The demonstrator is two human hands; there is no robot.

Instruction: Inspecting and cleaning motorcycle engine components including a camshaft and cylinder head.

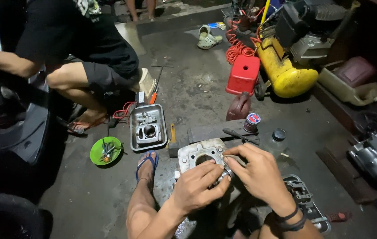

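I am looking down as my left hand (pixel 196 188) is curling closed around a small round metal part (pixel 225 173), and my right hand (pixel 259 172) is pinching it from the other side. The grey engine cylinder block (pixel 199 155) is sitting just beyond both hands' fingertips. The part is probably a piston, though fingers are hiding most of it.

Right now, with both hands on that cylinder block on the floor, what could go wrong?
1. Left hand and right hand pinch a small round metal part at the cylinder block; it could slip onto the gritty floor.
2. The person's sandalled foot sits beside the block; a tipped block might land on it.
3. The screwdriver behind could get knocked.
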